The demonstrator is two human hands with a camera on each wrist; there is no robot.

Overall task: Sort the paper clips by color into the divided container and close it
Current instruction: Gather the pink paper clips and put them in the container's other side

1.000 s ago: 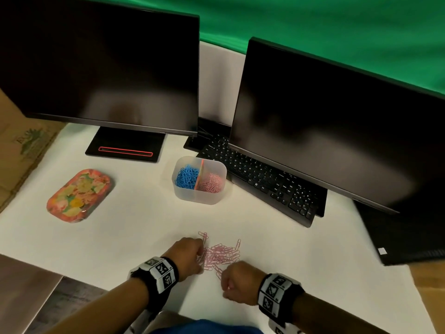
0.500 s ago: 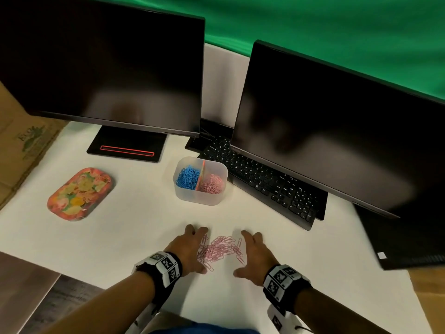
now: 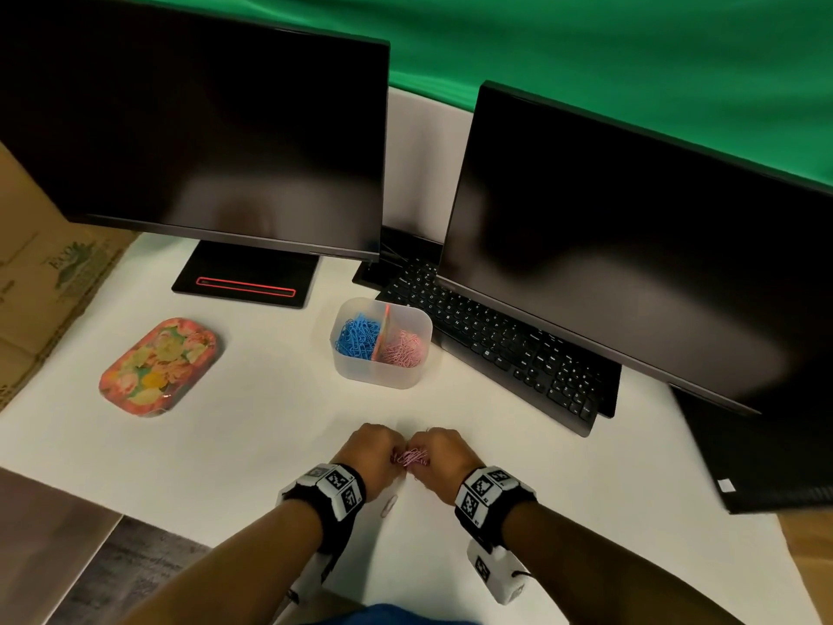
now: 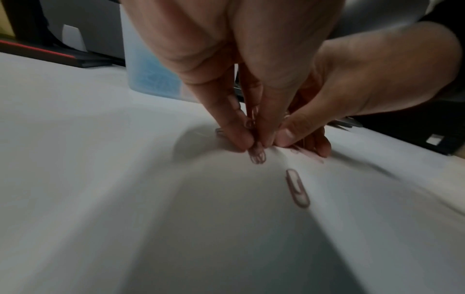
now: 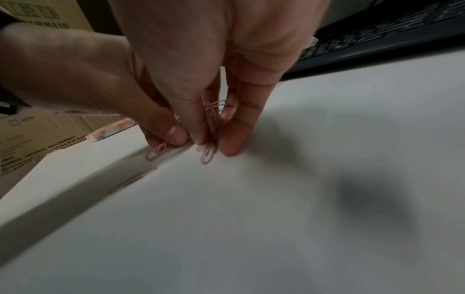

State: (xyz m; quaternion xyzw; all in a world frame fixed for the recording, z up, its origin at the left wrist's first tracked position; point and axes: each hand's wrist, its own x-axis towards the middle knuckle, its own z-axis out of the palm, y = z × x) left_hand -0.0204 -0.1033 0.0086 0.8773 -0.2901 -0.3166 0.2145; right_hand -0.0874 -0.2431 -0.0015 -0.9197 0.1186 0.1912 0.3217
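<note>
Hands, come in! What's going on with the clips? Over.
Left hand and right hand both pinching the pink clips. One stray clip left on table. Container open. Nothing blocking.

Head view: the left hand (image 3: 370, 448) and right hand (image 3: 438, 453) cover most of the pink paper clips (image 3: 411, 457) gathered near the table's front edge; count cannot be told. Fingertips are hidden from above. Both wrist views are blurred, and the clips (image 4: 257, 154) there are smeared. The divided container (image 4: 151, 59) is cut by the left hand. The floral lid (image 5: 110, 130) is mostly hidden.
</note>
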